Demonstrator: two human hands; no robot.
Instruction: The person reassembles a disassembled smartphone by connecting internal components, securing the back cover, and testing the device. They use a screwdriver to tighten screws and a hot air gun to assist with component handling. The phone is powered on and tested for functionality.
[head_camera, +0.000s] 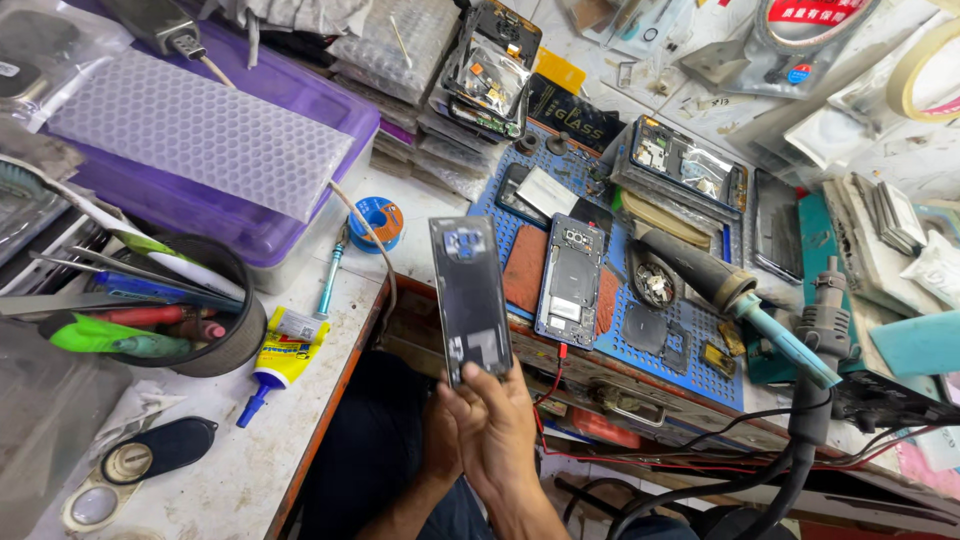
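A dark phone back panel (470, 298) with a camera cut-out near its top stands upright over the gap in front of the bench. My right hand (505, 432) grips its lower end, fingers wrapped round the bottom edge. Just left of it and partly behind, my left hand (437, 445) lies in shadow and touches the same lower end. An opened phone body (570, 280) with its coil and board showing lies flat on the blue perforated work mat (690, 345), just right of the held panel.
A hot-air handle (700, 272) and a teal tool (790, 345) rest on the mat. Stacked opened phones (490, 70) sit behind. At left are a purple box (250, 215), a black cup of tools (225, 345), a yellow glue tube (285, 360) and a blue spool (380, 220). Cables (760, 460) hang at the front.
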